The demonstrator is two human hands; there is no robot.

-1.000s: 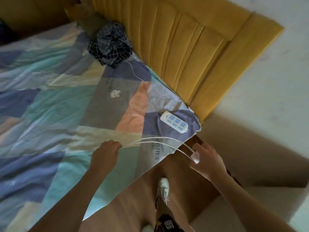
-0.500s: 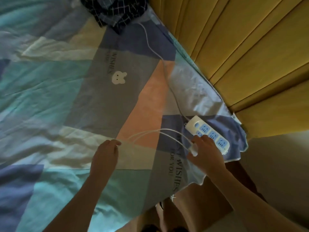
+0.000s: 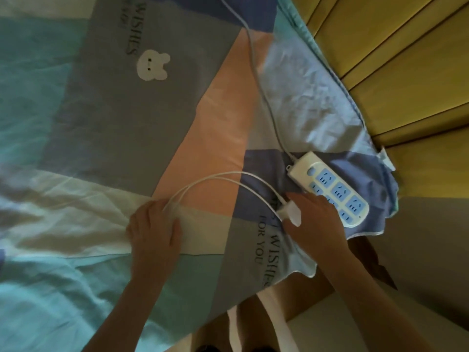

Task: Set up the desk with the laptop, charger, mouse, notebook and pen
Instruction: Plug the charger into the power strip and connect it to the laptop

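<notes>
right fingers [image 3: 308, 203] pinch the charger plug [image 3: 290, 214] beside the power strip [image 3: 330, 189]; left fingers [image 3: 158, 208] grip its cable [image 3: 215, 177].

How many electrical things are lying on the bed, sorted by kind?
Power strip: 1
Power strip's own lead: 1
Charger plug, held in the right hand: 1
Charger cable, gripped by the left hand: 1
Total: 4

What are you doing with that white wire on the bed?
A person is plugging in a charger. The right hand holds the white plug right at the power strip, which lies on the patchwork bedsheet. The left hand grips the looped charger cable. Whether the plug is in yet can't be seen.
</notes>
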